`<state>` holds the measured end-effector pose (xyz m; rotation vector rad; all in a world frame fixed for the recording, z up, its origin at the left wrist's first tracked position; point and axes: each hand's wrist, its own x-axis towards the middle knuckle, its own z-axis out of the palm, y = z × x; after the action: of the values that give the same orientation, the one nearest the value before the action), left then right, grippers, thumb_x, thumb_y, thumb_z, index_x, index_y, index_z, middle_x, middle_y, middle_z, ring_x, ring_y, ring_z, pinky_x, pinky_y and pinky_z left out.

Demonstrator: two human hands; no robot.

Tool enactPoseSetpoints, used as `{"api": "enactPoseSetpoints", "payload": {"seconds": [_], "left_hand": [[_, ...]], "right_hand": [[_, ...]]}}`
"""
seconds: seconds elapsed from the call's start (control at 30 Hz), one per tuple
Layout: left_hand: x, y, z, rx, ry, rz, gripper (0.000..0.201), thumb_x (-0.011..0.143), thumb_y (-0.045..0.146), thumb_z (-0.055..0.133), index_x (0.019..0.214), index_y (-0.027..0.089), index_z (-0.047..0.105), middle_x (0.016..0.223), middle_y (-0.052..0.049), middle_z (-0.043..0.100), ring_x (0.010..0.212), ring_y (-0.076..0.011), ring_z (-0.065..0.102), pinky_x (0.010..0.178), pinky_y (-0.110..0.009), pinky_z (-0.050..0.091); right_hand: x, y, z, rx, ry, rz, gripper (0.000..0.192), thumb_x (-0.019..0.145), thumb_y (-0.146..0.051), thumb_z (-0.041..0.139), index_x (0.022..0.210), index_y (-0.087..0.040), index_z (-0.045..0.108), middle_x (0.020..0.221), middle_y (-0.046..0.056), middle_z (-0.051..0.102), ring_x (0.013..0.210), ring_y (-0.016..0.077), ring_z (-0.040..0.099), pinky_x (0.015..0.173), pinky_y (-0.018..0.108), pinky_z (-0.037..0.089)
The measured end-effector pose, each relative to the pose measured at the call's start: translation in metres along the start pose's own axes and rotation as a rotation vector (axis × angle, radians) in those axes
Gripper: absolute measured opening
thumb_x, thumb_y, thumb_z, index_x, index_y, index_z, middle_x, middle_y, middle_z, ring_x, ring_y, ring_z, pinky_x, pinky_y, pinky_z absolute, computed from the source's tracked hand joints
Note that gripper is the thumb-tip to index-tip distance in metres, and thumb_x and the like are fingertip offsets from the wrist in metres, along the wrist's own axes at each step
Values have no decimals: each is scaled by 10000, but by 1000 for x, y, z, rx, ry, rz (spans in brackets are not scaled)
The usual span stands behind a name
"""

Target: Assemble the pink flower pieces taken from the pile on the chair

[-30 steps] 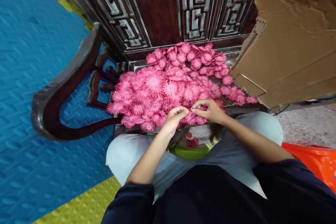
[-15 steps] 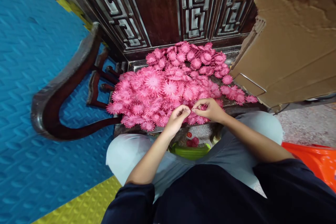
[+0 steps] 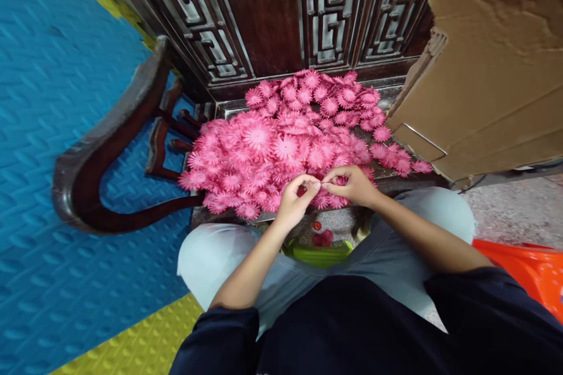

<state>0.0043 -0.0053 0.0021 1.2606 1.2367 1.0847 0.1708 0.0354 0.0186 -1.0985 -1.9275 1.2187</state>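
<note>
At the near edge of the flower pile (image 3: pixel 290 140) on the chair (image 3: pixel 105 146), a flower (image 3: pixel 320 187) sits pinched between left hand (image 3: pixel 295 198) and right hand (image 3: pixel 352 186); fingertips should grip lightly, sparing its petals.

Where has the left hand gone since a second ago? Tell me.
Yes, slightly: the left hand shifted right along the dark wooden chair seat, staying fingertip to fingertip with the right hand.
</note>
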Motion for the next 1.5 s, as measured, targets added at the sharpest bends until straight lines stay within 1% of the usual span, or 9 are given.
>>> {"api": "enactPoseSetpoints", "payload": {"seconds": [0.4,0.67,0.73,0.83,0.93,1.03,1.27,1.37,1.5], "left_hand": [[0,3,-2,28,7,57,169,785,335,585,754,170,598,738,-1,569,733,-125,508,730,-242,392],[-1,3,-1,15,40,60,202,792,349,584,703,174,536,690,22,504,694,-110,461,701,-232,370],[0,3,-1,-20,40,40,238,769,382,614,687,172,537,672,27,499,680,-108,452,688,-232,361],[0,3,-1,-136,53,-15,305,719,449,659,665,171,544,637,37,482,641,-99,430,656,-228,348],[0,1,1,-291,89,-75,342,652,478,712,652,169,565,616,42,490,608,-89,414,613,-219,335],[-1,0,3,-408,97,-117,334,595,453,763,655,171,594,626,40,523,617,-85,435,611,-212,349],[-1,3,5,-595,63,-248,377,457,414,834,592,175,575,647,45,545,645,-81,486,657,-224,400],[-2,4,5,-619,53,-277,355,480,381,823,598,179,556,648,46,544,646,-85,492,674,-241,410],[-4,6,6,-685,-10,-393,298,562,334,777,628,185,527,642,29,548,667,-111,529,684,-276,429]], "right_hand": [[0,-4,-3,28,94,-39,99,723,-234,645,713,-150,698,658,28,685,579,106,555,570,237,425],[0,-3,0,34,39,-53,113,733,-259,656,704,-152,676,632,9,647,574,99,527,566,234,409],[-1,-3,0,25,48,-79,119,729,-270,669,760,-156,682,632,0,632,575,100,524,565,236,405],[-3,-3,-1,-26,200,-188,192,727,-273,684,886,-166,684,603,-16,596,555,103,511,567,249,391],[-6,-4,0,-192,318,-410,121,727,-259,694,816,-177,694,545,-18,586,525,107,489,611,284,367],[-8,-5,3,-331,275,-539,82,763,-263,665,743,-191,700,493,-16,588,501,107,466,621,297,336],[-8,-5,7,-296,238,-492,90,775,-283,660,766,-208,710,550,6,642,515,116,500,608,295,329],[-9,-5,8,-304,220,-443,94,780,-248,627,731,-228,704,513,-4,614,505,122,478,609,301,325],[-11,-6,10,-267,212,-424,77,753,-213,619,697,-218,671,513,-21,575,517,117,480,633,299,340]]}}
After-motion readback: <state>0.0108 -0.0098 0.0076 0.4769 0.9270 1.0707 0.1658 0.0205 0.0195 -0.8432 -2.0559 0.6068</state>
